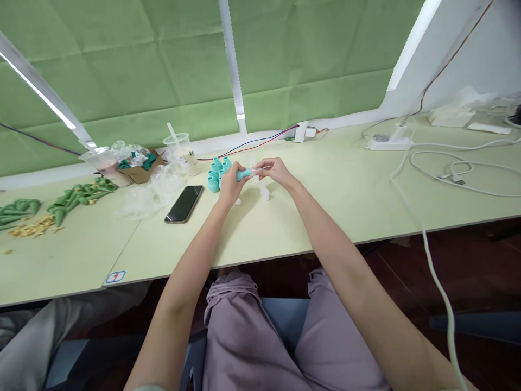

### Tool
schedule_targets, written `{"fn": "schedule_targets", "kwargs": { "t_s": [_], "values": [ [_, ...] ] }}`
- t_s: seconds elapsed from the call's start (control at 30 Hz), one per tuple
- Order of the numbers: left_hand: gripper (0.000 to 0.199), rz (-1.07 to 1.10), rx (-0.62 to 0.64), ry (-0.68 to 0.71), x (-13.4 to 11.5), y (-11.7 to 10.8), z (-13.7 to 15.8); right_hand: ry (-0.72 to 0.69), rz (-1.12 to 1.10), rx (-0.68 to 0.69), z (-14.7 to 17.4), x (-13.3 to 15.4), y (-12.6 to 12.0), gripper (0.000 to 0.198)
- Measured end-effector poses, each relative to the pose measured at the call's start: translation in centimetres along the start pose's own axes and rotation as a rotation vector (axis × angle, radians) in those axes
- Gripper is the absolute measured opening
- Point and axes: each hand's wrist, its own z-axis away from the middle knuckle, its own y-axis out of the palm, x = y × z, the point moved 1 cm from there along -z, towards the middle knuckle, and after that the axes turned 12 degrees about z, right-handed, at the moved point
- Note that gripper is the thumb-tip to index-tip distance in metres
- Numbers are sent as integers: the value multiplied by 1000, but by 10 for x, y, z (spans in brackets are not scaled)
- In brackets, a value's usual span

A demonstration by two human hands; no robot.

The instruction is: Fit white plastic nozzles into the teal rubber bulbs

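My left hand [231, 184] is closed around a turquoise bulb-shaped piece [244, 174] with a narrow neck pointing right. At that neck, my right hand [275, 170] pinches a small clear or whitish part [255, 171]; its exact shape is too small to make out. Just behind my left hand stands a cluster of several similar turquoise pieces [213, 183], partly hidden by the fingers. Below the hands, a few small translucent white pieces [264, 194] lie on the table [277, 228].
Left of my hands lie a black phone [184, 205], a crumpled plastic bag [150, 190] and a plastic cup with a straw [181, 149]. Green pieces [81, 195] and yellow bits [35, 226] are further left. A power strip [389, 143] with white cables sits right. Another person's leg [73, 320] shows lower left.
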Motion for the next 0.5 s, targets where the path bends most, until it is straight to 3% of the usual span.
{"fn": "schedule_targets", "kwargs": {
  "t_s": [0.5],
  "values": [
    [29, 1, 73, -46, -1, 2, 1, 62, 13, 115, 8, 6, -6, 33]
  ]
}}
